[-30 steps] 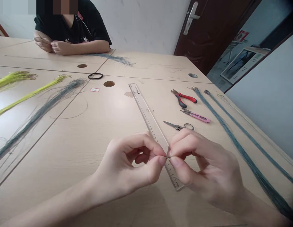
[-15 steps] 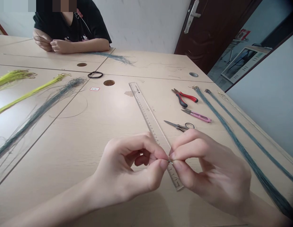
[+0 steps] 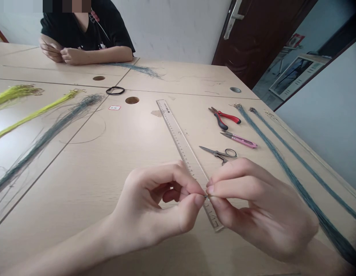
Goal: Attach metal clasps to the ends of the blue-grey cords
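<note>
My left hand [image 3: 157,203] and my right hand [image 3: 258,207] meet fingertip to fingertip just above the near end of a long clear ruler [image 3: 180,143]. Both pinch thumb against forefinger on something tiny and thin between them [image 3: 207,196], too small to name. The other fingers of each hand are curled in. Small steel scissors [image 3: 220,153] lie just beyond my right hand.
Pink snips [image 3: 239,140] and red-handled pliers [image 3: 223,117] lie right of the ruler. Grey-blue cord bundles [image 3: 284,165] run along the right edge; more grey cord [image 3: 45,138] and yellow-green cord [image 3: 31,115] lie left. A black band [image 3: 115,90] sits farther back. Another person's hands [image 3: 61,53] rest across the table.
My right hand has shifted slightly right and lowered its wrist, keeping its pinch. My left hand has stayed almost still.
</note>
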`<state>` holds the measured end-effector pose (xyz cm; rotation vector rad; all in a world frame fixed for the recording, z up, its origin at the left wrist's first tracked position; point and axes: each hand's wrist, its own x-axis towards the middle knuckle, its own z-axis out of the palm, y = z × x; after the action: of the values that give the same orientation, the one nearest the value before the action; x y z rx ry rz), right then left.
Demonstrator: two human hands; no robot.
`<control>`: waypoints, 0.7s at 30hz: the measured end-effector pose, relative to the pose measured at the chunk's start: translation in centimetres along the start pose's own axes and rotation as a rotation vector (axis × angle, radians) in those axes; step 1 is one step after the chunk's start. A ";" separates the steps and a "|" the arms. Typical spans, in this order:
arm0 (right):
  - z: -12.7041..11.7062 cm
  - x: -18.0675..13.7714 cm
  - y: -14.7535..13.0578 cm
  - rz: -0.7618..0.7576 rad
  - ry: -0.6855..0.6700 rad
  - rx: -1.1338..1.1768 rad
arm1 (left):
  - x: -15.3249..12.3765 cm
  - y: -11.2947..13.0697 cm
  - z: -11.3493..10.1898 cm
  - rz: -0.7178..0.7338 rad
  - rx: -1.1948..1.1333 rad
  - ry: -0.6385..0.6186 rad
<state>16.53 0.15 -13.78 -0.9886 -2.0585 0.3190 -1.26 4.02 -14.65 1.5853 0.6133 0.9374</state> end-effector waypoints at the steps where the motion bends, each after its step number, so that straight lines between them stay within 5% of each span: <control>1: -0.1 0.1 0.0 -0.014 0.004 -0.019 | 0.0 0.0 0.0 0.001 0.001 -0.002; 21: -0.7 0.5 0.0 -0.164 0.013 -0.240 | 0.0 -0.3 -0.1 -0.005 -0.030 -0.030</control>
<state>16.89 0.42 -13.04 -0.9497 -2.1849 -0.0214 -1.33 4.13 -14.91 1.5675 0.5793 0.9143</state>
